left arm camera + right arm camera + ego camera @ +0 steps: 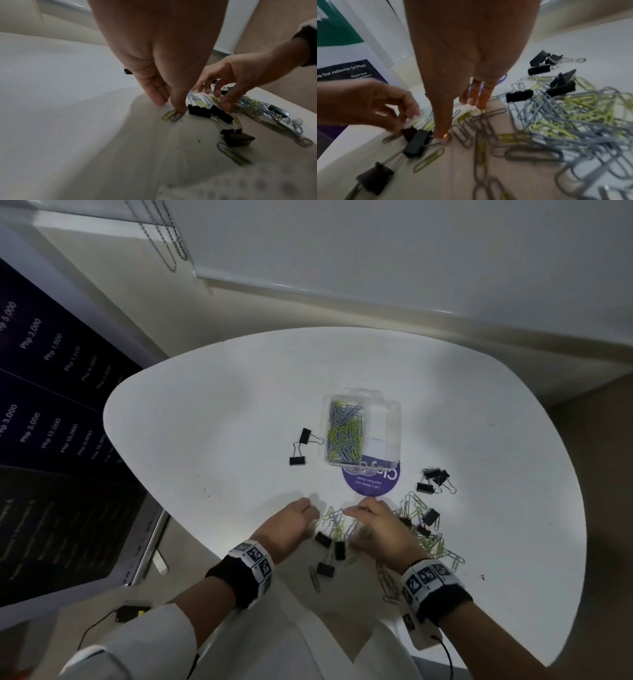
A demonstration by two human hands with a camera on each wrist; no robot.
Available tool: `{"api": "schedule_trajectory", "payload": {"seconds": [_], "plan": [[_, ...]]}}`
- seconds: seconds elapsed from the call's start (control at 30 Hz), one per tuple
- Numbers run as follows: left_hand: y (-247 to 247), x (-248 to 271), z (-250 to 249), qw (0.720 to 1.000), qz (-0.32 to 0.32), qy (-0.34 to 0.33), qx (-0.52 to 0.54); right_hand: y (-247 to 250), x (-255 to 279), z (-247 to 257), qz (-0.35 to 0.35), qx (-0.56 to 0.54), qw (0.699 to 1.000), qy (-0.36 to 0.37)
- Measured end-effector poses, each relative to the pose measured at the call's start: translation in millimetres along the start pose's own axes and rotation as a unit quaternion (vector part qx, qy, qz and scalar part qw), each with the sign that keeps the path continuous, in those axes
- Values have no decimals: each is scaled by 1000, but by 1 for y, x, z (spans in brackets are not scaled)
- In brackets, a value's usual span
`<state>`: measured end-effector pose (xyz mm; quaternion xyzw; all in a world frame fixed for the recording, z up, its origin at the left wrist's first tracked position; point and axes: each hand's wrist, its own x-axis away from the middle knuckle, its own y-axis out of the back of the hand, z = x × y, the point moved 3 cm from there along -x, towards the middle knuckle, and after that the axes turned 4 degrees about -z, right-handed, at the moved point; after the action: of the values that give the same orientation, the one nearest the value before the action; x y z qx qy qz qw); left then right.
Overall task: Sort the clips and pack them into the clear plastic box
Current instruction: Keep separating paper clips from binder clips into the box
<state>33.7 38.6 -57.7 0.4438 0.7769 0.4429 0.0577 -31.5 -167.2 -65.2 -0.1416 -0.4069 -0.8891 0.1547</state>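
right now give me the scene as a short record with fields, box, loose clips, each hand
box: clear plastic box on the white table, open, grey and yellow-green paper clips in its left compartment
loose clips: mixed paper clip pile and black binder clips near the hands
left hand: fingertips down on paper clips, no grip clear
right hand: fingers spread on the pile, thumb pressing

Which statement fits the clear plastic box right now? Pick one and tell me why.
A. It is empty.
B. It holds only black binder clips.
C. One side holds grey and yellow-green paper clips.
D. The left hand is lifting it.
C: in the head view the clear plastic box has grey and yellow-green paper clips filling its left compartment, with no binder clips inside; it rests on the table, away from both hands.
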Motion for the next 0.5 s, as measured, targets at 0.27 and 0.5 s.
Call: {"api": "schedule_trajectory", "payload": {"seconds": [0.27,0.5], "plan": [[-9,-22,-18,994,-1,-58,-92,-14,-8,8,-23,5,1000,4],[-7,-35,-15,993,15,-18,-112,-21,-5,-1,-71,47,996,20]]}}
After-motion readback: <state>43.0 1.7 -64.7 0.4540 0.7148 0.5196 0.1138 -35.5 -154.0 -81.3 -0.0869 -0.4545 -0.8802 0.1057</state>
